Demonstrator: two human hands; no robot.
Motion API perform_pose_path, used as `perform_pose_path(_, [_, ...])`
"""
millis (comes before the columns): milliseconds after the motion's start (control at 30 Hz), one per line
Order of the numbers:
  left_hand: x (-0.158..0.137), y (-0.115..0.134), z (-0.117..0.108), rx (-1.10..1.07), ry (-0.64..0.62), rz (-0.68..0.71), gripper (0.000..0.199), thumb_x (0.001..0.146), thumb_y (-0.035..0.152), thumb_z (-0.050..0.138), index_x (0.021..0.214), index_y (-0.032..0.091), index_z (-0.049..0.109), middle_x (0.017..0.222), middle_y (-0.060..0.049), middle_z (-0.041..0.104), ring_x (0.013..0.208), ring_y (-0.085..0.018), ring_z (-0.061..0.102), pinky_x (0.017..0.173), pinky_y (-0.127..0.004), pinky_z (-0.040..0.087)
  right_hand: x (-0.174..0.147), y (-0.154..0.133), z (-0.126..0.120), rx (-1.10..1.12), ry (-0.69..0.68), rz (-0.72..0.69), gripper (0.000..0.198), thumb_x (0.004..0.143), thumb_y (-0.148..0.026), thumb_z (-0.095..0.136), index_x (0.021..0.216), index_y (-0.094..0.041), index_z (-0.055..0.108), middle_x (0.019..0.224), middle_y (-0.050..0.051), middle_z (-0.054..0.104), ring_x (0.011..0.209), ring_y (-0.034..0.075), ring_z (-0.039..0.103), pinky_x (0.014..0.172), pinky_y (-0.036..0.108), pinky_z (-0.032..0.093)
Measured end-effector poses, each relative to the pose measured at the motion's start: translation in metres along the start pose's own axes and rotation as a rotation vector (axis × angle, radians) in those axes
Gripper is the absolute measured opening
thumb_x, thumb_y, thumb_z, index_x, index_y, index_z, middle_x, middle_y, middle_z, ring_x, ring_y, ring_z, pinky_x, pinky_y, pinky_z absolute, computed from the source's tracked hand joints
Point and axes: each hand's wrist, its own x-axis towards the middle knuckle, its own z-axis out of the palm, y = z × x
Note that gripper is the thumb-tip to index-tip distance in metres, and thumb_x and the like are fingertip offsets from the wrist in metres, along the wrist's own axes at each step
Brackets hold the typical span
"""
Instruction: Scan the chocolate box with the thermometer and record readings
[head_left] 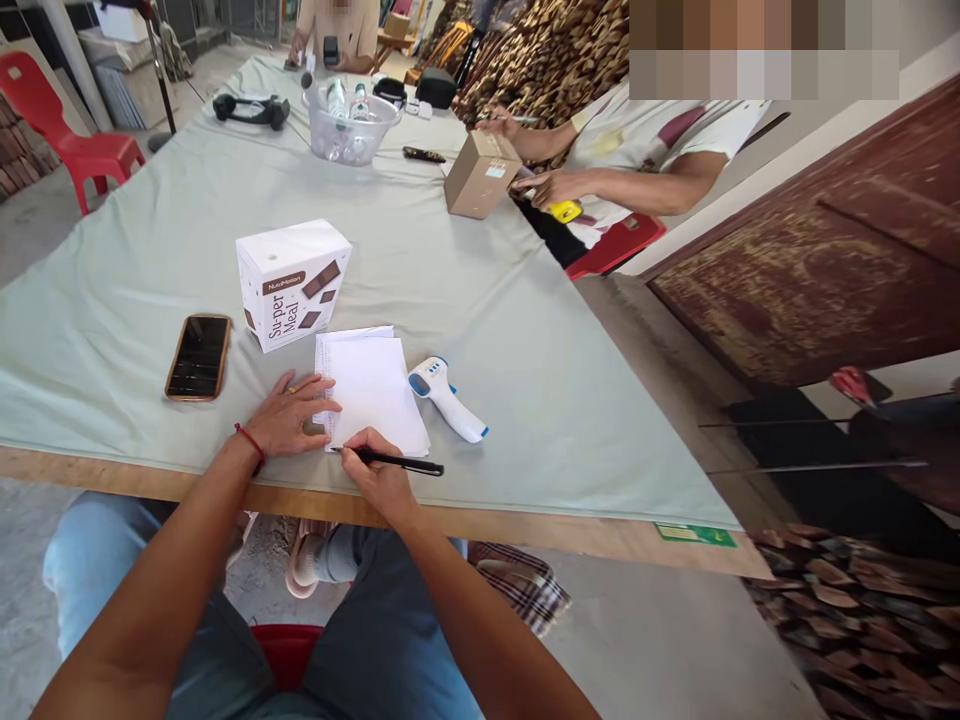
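My right hand (379,478) grips a black pen (405,463), its tip at the lower left of a white notepad (371,385). The visible page looks blank. Fingers spread, my left hand (295,415) lies flat over the pad's left edge; a red cord is round that wrist. Just right of the pad rests a white and blue infrared thermometer (450,398). Behind the pad stands a white "Super Meal" box (294,285). A dark phone (199,357) in a brown case lies left of my left hand.
A pale green cloth covers the table (562,420). Across it are a clear basin (352,130) with bottles, a black headset-like object (251,110) and a cardboard box (480,175). One person sits at the right with a yellow tape measure (565,211), another at the far end.
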Motion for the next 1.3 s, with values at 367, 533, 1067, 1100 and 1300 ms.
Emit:
perform_pose_path(367, [0.0003, 0.0025, -0.0009, 0.019, -0.006, -0.009, 0.041, 0.078, 0.037, 0.067, 0.118, 0.029, 0.063, 0.151, -0.006, 0.044, 0.142, -0.029, 0.034, 0.118, -0.055, 0.014, 0.0001, 0.0029, 0.0, -0.027, -0.028, 0.007, 0.011, 0.071, -0.03, 0.053, 0.063, -0.023, 0.051, 0.052, -0.006, 0.044, 0.049, 0.011, 0.038, 0.049, 0.024, 0.033])
perform_pose_path(533, [0.0003, 0.0012, 0.0005, 0.009, 0.005, -0.01, 0.042, 0.077, 0.037, 0.068, 0.118, 0.03, 0.063, 0.15, -0.005, 0.044, 0.142, -0.028, 0.035, 0.118, -0.054, 0.014, 0.0002, 0.0042, 0.0005, -0.035, -0.022, 0.001, 0.01, 0.071, -0.03, 0.053, 0.064, -0.023, 0.051, 0.052, -0.006, 0.046, 0.05, 0.011, 0.039, 0.049, 0.024, 0.034])
perform_pose_path(1067, [0.0006, 0.0016, -0.0005, 0.006, -0.002, -0.014, 0.041, 0.077, 0.038, 0.068, 0.117, 0.03, 0.063, 0.151, -0.005, 0.044, 0.142, -0.029, 0.035, 0.118, -0.055, 0.015, 0.001, 0.001, -0.0012, -0.022, -0.029, 0.007, 0.011, 0.071, -0.031, 0.052, 0.063, -0.023, 0.05, 0.052, -0.006, 0.044, 0.049, 0.011, 0.04, 0.049, 0.025, 0.034])
perform_pose_path(1100, [0.0006, 0.0015, -0.0005, 0.004, -0.002, -0.014, 0.042, 0.077, 0.038, 0.069, 0.117, 0.03, 0.063, 0.151, -0.005, 0.044, 0.142, -0.029, 0.035, 0.118, -0.055, 0.014, 0.001, 0.0012, -0.0009, -0.024, -0.024, 0.006, 0.011, 0.071, -0.03, 0.052, 0.063, -0.023, 0.05, 0.052, -0.006, 0.044, 0.049, 0.011, 0.04, 0.049, 0.025, 0.034])
perform_pose_path(1300, [0.0008, 0.0034, -0.0015, 0.017, -0.013, -0.024, 0.042, 0.077, 0.037, 0.069, 0.118, 0.028, 0.063, 0.151, -0.007, 0.044, 0.143, -0.028, 0.034, 0.118, -0.055, 0.014, 0.0015, 0.0012, 0.0002, -0.044, -0.02, -0.028, 0.01, 0.07, -0.029, 0.051, 0.063, -0.023, 0.048, 0.054, -0.006, 0.044, 0.05, 0.01, 0.038, 0.051, 0.024, 0.034])
